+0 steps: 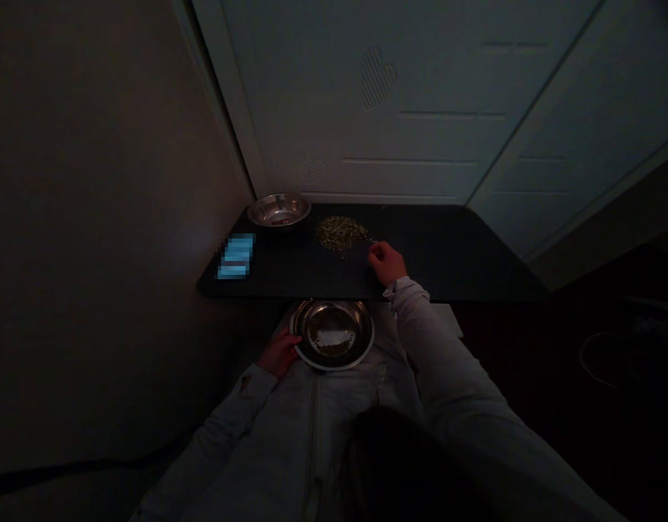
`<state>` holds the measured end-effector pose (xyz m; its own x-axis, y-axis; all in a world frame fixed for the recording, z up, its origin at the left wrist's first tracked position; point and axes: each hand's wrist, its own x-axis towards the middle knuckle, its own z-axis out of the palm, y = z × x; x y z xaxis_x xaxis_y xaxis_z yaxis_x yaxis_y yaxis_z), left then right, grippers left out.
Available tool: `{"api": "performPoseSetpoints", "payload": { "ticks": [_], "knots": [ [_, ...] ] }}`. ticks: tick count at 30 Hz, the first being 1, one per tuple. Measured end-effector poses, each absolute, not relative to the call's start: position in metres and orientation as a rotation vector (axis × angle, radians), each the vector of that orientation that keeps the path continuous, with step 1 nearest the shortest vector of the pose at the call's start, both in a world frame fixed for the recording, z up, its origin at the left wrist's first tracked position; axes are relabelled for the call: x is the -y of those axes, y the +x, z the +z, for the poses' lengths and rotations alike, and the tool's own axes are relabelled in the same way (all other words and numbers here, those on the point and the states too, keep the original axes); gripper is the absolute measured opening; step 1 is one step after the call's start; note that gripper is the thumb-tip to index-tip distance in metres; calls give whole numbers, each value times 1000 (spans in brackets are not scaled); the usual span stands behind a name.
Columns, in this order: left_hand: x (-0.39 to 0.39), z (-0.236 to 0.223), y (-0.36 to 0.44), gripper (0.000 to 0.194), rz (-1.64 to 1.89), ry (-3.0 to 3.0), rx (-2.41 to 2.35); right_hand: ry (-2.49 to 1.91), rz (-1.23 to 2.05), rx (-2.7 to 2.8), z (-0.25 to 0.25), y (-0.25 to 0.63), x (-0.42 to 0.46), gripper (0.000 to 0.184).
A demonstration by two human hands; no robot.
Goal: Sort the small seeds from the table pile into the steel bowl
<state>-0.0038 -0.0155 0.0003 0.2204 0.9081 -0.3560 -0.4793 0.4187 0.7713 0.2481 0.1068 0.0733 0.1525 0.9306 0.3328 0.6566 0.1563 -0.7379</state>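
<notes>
Way off to the left of the grain pile (341, 233) it's just a dim, plain wall (94, 217). Closer in, left of the pile and a bit nearer the person, there's a glowing phone-like screen (236, 257) lying on the dark table (447, 254), too pixelated to read. Behind and left of the pile sits a shiny metal bowl (265, 208), upright, with some small dark mark or strip inside that I can't make out.

Below and left of the pile, past the table's near edge, the left hand (279, 353) has hold of the left rim of a second bowl (334, 368), thumb over the edge, other fingers mostly hidden. That bowl is over the lap, nearer the person than the pile, with a scattering of loose grains (334, 349) in the bottom.

The pile itself is small, greenish-yellow and spread thin on the table, with a pale panel (312, 94) with striped hearts standing behind it. Right at its right-hand edge is the right hand (386, 262), fingers curled in; too dark to tell how tightly they're closed or if they're pinching anything. Farther right of the pile and lower down, a pale flat thing (447, 320) pokes out beneath the table.
</notes>
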Motion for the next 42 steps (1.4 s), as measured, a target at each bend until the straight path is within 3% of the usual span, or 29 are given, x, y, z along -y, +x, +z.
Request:
{"api": "performPoseSetpoints", "payload": {
  "ticks": [12, 27, 36, 42],
  "knots": [
    [16, 2, -1, 40, 1040, 542, -981, -1589, 365, 1619, 71, 237, -110, 17],
    [16, 2, -1, 52, 1044, 557, -985, -1516, 403, 1635, 72, 234, -109, 16],
    [16, 1, -1, 41, 1042, 533, -1002, -1542, 405, 1650, 70, 235, -111, 17],
    [15, -1, -2, 43, 1044, 548, -989, -1561, 420, 1696, 70, 235, -111, 17]
  ]
}}
